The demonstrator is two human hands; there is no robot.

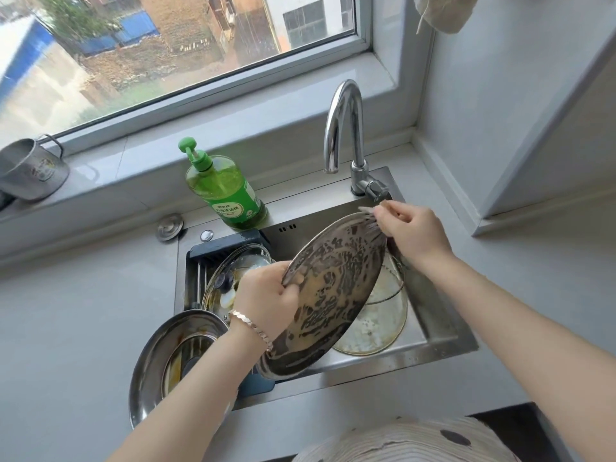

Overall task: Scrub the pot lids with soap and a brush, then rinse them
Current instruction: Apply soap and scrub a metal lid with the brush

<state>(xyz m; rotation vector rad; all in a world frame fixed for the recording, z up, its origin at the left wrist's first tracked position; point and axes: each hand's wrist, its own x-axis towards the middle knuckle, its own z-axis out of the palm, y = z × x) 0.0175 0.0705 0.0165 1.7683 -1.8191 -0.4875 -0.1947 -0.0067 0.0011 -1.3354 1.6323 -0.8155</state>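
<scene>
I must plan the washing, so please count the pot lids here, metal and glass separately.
Metal lids: 2, the held lid and the counter lid.
Glass lids: at least 2, the rack lid and the sink lid; overlap may hide more.
Total: at least 4.

Metal mug [31,171] on windowsill [266,95], sink stopper [170,226]

A rose-gold link bracelet [251,326] sits above my left hand [266,295] — forearms bare, my top [410,441] pale, finely striped, dark-spotted.

soap bottle [226,191] behind sink [443,331] – tap [346,128] right of it
</scene>
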